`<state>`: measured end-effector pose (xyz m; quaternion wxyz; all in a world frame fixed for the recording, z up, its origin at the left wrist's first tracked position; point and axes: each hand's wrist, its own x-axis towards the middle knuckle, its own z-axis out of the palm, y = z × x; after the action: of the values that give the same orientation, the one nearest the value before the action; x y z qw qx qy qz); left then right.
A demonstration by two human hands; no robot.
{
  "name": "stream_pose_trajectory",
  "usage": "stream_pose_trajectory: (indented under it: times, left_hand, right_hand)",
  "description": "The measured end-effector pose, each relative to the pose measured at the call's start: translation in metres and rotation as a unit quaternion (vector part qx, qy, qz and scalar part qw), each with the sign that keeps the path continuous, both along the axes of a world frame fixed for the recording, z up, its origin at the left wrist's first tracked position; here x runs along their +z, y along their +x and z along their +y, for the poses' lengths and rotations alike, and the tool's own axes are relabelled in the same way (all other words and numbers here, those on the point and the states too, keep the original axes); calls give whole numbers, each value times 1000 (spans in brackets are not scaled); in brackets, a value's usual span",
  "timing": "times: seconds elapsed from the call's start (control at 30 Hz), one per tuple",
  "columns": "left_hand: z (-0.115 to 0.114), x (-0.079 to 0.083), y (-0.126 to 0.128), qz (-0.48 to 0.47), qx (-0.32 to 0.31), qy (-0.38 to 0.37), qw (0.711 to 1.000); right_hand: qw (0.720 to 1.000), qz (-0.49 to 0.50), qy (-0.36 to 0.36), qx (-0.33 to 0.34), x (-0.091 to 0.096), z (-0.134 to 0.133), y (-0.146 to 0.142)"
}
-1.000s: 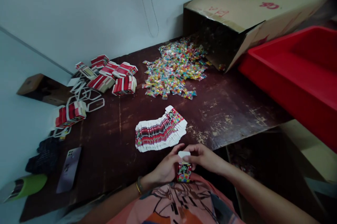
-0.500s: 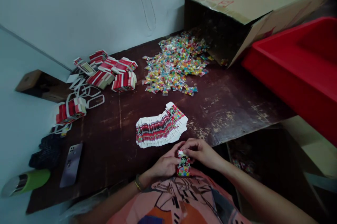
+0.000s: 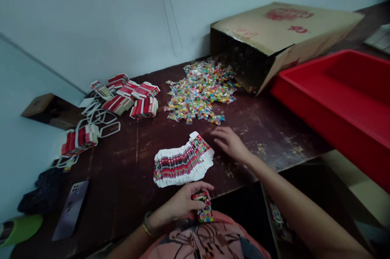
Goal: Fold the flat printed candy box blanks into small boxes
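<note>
From where I stand, the small printed carton (image 3: 204, 208) is on the person's side of the fan of overlapping cartons (image 3: 179, 164), held upright or nearly so just above the lap. The left hand (image 3: 185, 202) grips it between thumb and fingers. I'd judge it light, thin card, a bit slick and easily crushed, best pinched gently by its side edges. Whether anything is inside I can't tell.

The right hand (image 3: 229, 142) is just right of the fan, fingers loosely spread, with nothing visible in them. Beyond the fan lies a heap of wrapped candies (image 3: 198, 94); the fan itself sits between the left hand and that heap. Behind and right of it is a cardboard box (image 3: 304, 31) on its side, nearer a red plastic tray (image 3: 332, 117). Carton bundles (image 3: 144, 107) sit back-left of the fan, a phone (image 3: 71, 210) to its left.
</note>
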<state>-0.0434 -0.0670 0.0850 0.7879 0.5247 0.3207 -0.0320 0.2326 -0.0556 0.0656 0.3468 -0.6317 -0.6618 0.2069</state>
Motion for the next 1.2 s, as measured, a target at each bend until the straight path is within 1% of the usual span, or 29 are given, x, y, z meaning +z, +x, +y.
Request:
stream_pose_trajectory:
  times: [0.03, 0.07, 0.1, 0.17, 0.2, 0.23, 0.27, 0.33, 0.37, 0.4, 0.43, 0.47, 0.53, 0.57, 0.63, 0.7, 0.73, 0.77, 0.83, 0.9, 0.97, 1.0, 1.03, 1.07, 1.13, 1.2]
  left_hand:
    - [8, 9, -3, 28, -46, 53, 997]
    - [15, 17, -7, 52, -91, 106, 989]
    - [21, 25, -13, 70, -133, 154, 976]
    - [31, 34, -25, 96, -188, 213, 954]
    - [34, 36, -31, 106, -189, 223, 950]
    - [37, 36, -35, 112, -168, 223, 954]
    - [38, 33, -38, 114, -123, 211, 963]
    - [40, 26, -37, 101, 7, 154, 983]
    - [40, 21, -33, 91, 69, 118, 986]
    - [40, 17, -28, 83, 118, 86, 986]
    - [40, 12, -22, 78, 151, 65, 983]
    - [40, 9, -16, 76, 170, 57, 981]
    - [38, 3, -2, 68, 183, 58, 979]
    - [36, 1, 4, 61, 184, 56, 980]
    - [30, -2, 14, 51, 173, 42, 983]
    - [22, -3, 22, 49, 151, 37, 987]
    - [18, -4, 26, 47, 136, 42, 989]
    - [14, -5, 28, 43, 118, 52, 991]
    - [7, -7, 32, 26, 83, 77, 993]
    - [2, -8, 33, 11, 61, 90, 994]
    - [1, -9, 32, 11, 56, 89, 994]
    - [0, -10, 30, 15, 55, 85, 995]
    - [0, -10, 28, 22, 53, 82, 995]
    - [0, -11, 25, 33, 50, 84, 995]
    - [0, -10, 20, 54, 57, 104, 991]
    - [-1, -10, 16, 57, 75, 143, 985]
  right_hand:
    - [998, -35, 7, -61, -9, 19, 14]
    - [995, -48, 13, -92, -17, 35, 25]
    - [992, -55, 14, -109, -25, 47, 33]
    - [992, -48, 19, -114, -38, 56, 40]
    - [992, -42, 23, -121, -43, 53, 39]
    - [990, -33, 27, -133, -48, 47, 36]
    - [988, -21, 31, -149, -51, 38, 31]
    - [981, 12, 37, -190, -56, 14, 20]
    - [976, 33, 40, -213, -57, 2, 14]
    - [969, 58, 40, -236, -58, -11, 9]
    - [962, 85, 39, -257, -58, -23, 3]
    - [955, 113, 34, -273, -58, -34, -3]
    - [943, 164, 17, -289, -53, -55, -17]
    - [939, 192, 6, -286, -48, -64, -24]
    - [931, 269, -25, -247, -32, -78, -38]
    - [920, 346, -67, -172, -10, -87, -49]
    - [919, 361, -84, -134, 2, -88, -53]
    - [926, 350, -95, -107, 13, -88, -54]
    - [954, 273, -93, -80, 31, -84, -53]
    - [974, 203, -89, -39, 42, -76, -49]
    - [978, 173, -104, 47, 47, -69, -45]
    - [975, 165, -115, 94, 47, -66, -44]
    - [972, 157, -122, 126, 47, -64, -45]
    - [972, 149, -124, 134, 45, -62, -46]
    - [977, 140, -126, 100, 42, -61, -51]
    - [977, 142, -140, 73, 39, -63, -57]
